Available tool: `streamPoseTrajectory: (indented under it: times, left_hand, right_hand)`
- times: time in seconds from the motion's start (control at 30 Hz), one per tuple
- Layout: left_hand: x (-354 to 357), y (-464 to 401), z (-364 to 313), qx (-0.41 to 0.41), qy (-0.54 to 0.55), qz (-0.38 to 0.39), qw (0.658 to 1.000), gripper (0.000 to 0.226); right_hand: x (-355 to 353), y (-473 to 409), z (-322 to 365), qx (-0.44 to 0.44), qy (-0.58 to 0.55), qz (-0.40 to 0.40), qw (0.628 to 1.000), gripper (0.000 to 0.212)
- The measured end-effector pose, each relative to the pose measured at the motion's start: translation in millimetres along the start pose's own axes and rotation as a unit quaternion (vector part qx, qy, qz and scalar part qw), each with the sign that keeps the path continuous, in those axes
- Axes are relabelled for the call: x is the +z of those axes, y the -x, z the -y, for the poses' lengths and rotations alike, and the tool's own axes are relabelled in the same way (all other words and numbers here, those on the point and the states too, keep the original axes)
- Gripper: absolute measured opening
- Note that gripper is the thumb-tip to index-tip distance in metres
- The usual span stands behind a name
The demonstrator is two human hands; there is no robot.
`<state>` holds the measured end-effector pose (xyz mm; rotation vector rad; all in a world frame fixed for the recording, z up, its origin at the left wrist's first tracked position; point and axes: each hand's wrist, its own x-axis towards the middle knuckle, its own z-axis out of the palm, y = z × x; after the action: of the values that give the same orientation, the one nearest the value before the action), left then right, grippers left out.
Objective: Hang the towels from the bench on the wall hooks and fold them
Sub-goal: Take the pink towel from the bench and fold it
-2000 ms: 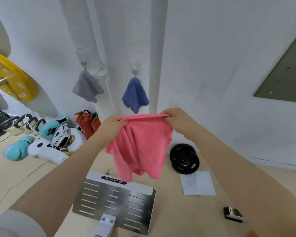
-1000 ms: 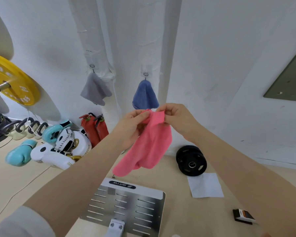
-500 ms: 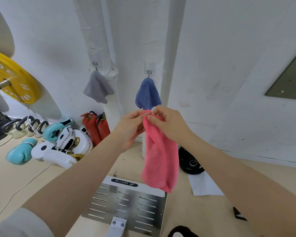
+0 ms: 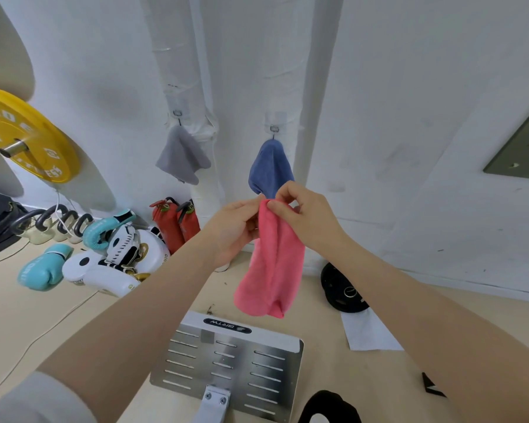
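Both hands, left (image 4: 235, 227) and right (image 4: 306, 218), are pinching the top of the pink towel (image 4: 272, 270), which is hanging lengthwise straight down just below the blue towel (image 4: 269, 169), whose hook (image 4: 274, 129) is lying up and ahead, nearer the right.

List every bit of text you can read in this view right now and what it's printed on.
"BRTW", seen upside down: black label on the slotted metal plate.
"MADE" and "FITNESS", partly legible: raised lettering on the yellow weight plate; its other marks are too blurred.
"GIN...", cut off: gold lettering on the white boxing gloves.
Lettering on the teal boxing glove: too blurred to read.
Pink towel, grey towel, blue towel: no text.
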<state>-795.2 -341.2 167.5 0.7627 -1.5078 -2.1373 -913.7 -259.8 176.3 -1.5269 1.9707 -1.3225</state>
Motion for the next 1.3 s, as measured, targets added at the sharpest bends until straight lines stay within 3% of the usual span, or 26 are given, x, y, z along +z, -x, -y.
streamPoseTrajectory:
  times: [0.07,0.13,0.23,0.33,0.4,0.53,0.63,0.73,0.8,0.87,0.97,1.07,1.17,1.23,1.3]
  left_hand:
    - [-1,0,-3,0.001,-0.033,-0.017,0.999,0.029]
    - [-2,1,-9,0.010,-0.137,-0.053,0.989,0.028]
    - [-5,1,-16,0.021,-0.290,-0.084,0.953,0.029]
    - [-2,4,-18,0.003,-0.242,-0.062,0.968,0.039]
    - [1,7,-17,0.009,-0.225,-0.056,0.973,0.041]
    - [5,11,-16,0.057,-0.250,-0.009,0.967,0.024]
    - [3,9,-20,0.057,-0.263,-0.009,0.963,0.021]
    - [1,5,-24,0.084,-0.313,-0.032,0.946,0.017]
    - [-1,0,-23,0.119,-0.348,-0.069,0.928,0.023]
    - [-2,-6,-22,0.144,-0.347,-0.120,0.919,0.022]
    - [-1,-12,-21,0.153,-0.321,-0.172,0.919,0.024]
    - [4,-7,-18,0.147,-0.231,-0.124,0.954,0.034]
    - [6,-7,-20,0.096,-0.229,-0.089,0.965,0.017]
    - [5,-11,-24,0.000,-0.231,-0.089,0.969,0.020]
    - [5,-8,-21,-0.059,-0.348,-0.087,0.931,0.026]
  right_hand:
    - [1,-1,0,-0.015,0.047,0.010,0.999,0.022]
    - [3,-3,-2,-0.013,0.106,0.028,0.994,0.023]
    - [4,-4,-3,0.024,0.067,0.034,0.997,0.026]
    - [3,-5,-3,0.059,-0.018,-0.003,0.998,0.027]
    - [2,-4,-4,0.059,-0.018,-0.022,0.998,0.028]
    - [-3,-4,-4,0.038,0.001,-0.016,0.999,0.030]
    - [-16,-5,-6,0.059,-0.059,0.056,0.995,0.026]
    - [-33,-4,-11,0.076,-0.116,0.194,0.971,0.017]
    - [-38,-1,-16,0.109,-0.142,0.275,0.945,0.005]
    - [-42,2,-20,0.152,-0.151,0.328,0.920,0.015]
    - [-45,5,-22,0.205,-0.110,0.377,0.897,0.012]
    - [-42,-2,-29,0.204,0.106,0.335,0.914,0.035]
    - [-34,-9,-43,0.134,0.284,0.211,0.926,0.039]
    - [-34,-9,-46,0.113,0.298,0.138,0.938,0.033]
    - [-33,-7,-47,0.099,0.287,0.112,0.946,0.029]
